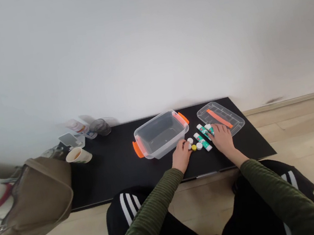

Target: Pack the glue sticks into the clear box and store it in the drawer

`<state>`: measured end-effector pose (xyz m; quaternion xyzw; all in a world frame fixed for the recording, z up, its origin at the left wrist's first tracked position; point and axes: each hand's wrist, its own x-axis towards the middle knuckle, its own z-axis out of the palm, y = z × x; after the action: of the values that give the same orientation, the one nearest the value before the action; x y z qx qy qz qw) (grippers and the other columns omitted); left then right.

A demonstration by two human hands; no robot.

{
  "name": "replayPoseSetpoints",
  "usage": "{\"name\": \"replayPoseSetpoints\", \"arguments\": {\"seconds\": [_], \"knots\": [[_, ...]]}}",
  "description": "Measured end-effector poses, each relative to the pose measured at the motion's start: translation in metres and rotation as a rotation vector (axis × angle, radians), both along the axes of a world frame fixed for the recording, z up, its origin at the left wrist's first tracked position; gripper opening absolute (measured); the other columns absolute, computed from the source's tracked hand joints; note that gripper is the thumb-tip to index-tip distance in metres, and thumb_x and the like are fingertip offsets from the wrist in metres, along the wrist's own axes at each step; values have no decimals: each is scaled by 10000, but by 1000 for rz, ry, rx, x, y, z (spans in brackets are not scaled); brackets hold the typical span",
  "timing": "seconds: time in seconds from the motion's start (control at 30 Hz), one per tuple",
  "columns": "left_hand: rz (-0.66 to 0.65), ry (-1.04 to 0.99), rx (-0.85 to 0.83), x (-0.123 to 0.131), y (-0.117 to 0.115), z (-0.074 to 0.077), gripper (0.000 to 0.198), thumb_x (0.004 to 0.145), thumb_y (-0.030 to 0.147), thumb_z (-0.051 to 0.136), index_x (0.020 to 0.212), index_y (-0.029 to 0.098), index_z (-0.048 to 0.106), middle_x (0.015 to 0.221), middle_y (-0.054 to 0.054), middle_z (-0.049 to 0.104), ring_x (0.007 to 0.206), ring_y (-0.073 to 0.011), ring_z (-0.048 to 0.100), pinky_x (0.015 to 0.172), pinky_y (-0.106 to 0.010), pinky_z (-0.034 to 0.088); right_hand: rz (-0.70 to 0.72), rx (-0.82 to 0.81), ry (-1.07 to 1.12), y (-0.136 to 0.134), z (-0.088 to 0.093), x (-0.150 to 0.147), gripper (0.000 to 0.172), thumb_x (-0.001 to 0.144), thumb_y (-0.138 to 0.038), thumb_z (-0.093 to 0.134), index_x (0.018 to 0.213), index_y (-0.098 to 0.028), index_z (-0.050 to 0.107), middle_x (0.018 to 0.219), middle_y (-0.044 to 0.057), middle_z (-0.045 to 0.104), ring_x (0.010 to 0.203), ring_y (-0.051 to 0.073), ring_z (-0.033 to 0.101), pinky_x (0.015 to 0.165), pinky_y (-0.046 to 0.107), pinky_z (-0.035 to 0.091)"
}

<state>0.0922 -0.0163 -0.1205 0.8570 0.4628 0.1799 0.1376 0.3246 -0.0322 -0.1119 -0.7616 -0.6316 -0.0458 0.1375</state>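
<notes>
My left hand [181,155] has its fingers curled at a small round white cap [189,146], partly covered by the fingertips. Beside it lie another white cap [190,141], a yellow cap [194,147] and a further white cap [199,146]. My right hand [223,139] bends over a green-and-white glue stick [209,128], its fingers closed round it and hiding much of it. Two similar glue sticks lie to its left, the nearer glue stick [202,142] in full view. Just behind my left hand stands a clear plastic box [163,154], uncovered, with orange clips.
A clear lid [236,120] with an orange handle lies right of the box on the black table [108,169]. At the left are a paper cup [85,156] with brown liquid, a dark glass [100,127], a white bottle [79,127] and a brown bag [44,195]. A wall rises behind.
</notes>
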Motion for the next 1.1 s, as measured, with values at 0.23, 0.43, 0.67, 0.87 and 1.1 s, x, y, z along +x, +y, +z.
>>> {"name": "replayPoseSetpoints", "arguments": {"seconds": [0.23,0.43,0.67,0.87,1.1], "knots": [[16,-46,14,3,-14,-1,462,833,223,607,1272,196,462,1316,-137,467,1214,-265,500,999,-412,468,47,-12,-4,-7,-10,-14,527,957,-435,403,1394,-146,451,1418,168,489,1289,327,392,1037,455,320],[20,7,36,7,-32,4,559,796,211,581,1340,212,455,1393,-139,447,1192,-291,496,987,-442,449,46,62,75,-10,0,-20,436,958,-331,411,1336,-139,508,1389,157,518,1308,307,393,1073,452,306],[-125,120,-103,7,-53,64,450,805,292,618,1237,171,576,1274,-151,579,1147,-305,531,928,-438,462,486,-191,263,-39,62,-30,284,952,-253,419,1113,-201,647,1103,96,666,1028,220,600,897,341,455],[-577,-543,-609,-43,-68,192,539,919,604,415,784,168,701,809,-87,702,752,-175,640,720,-285,496,1085,-245,503,-93,166,-49,322,946,-437,509,917,-168,684,823,69,667,767,168,614,678,262,451],[-68,-1022,-587,-32,-54,171,791,871,774,126,353,213,331,342,-17,340,352,-90,310,412,-264,216,796,155,908,-65,158,-71,759,982,-623,142,492,-198,538,473,15,512,476,120,474,541,272,390]]}}
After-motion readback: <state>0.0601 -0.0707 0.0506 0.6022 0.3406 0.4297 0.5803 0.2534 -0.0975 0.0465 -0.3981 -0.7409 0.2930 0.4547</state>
